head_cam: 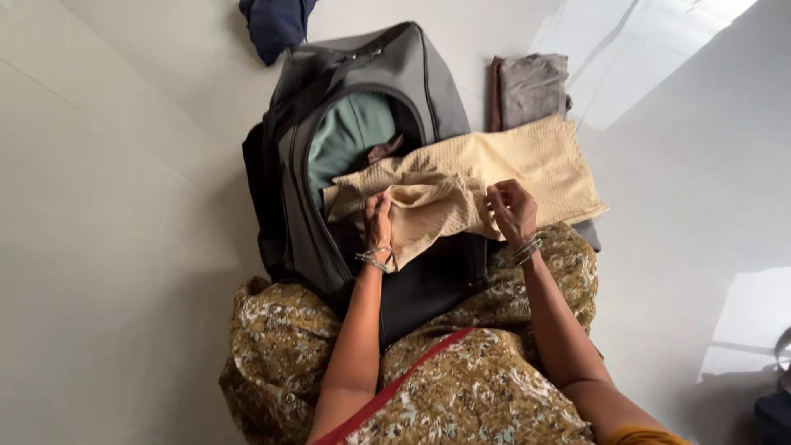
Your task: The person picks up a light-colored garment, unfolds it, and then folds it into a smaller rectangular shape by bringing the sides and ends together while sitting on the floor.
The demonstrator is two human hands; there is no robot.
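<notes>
A cream textured cloth point(461, 177) lies across the open mouth of a grey bag point(362, 107) and spills to the right onto the floor. My left hand point(379, 218) pinches a fold of the cloth near the bag's opening. My right hand point(511, 210) grips the cloth's near edge a little to the right. Both wrists wear bangles. Inside the bag a green garment point(350, 136) shows, with a small brownish piece beside it.
A folded grey-brown garment point(531, 86) lies on the floor behind the cream cloth. A dark blue garment point(276, 25) sits past the bag's top. My lap is covered by patterned olive fabric point(461, 379). A dark object point(774, 404) sits at the right edge.
</notes>
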